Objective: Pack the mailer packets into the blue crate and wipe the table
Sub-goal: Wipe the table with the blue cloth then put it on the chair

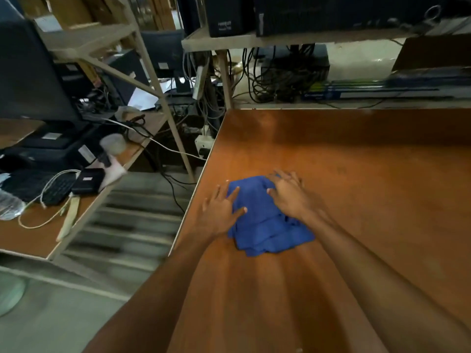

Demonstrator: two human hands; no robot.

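A folded blue cloth (265, 225) lies on the brown wooden table (369, 174), close to its left edge. My left hand (220, 208) rests flat at the cloth's left side, fingers spread, with the index finger and thumb lying on the fabric. My right hand (289, 193) presses flat on the cloth's upper right part, fingers apart. Neither hand is closed around the cloth. No mailer packets and no blue crate are in view.
A lower side desk (33, 238) at the left carries a keyboard (33, 186), cables, a black box (88, 180) and a plastic bottle (9, 205). Metal shelving (158, 80) with monitors and tangled cables stands behind. A gap of floor separates desk and table.
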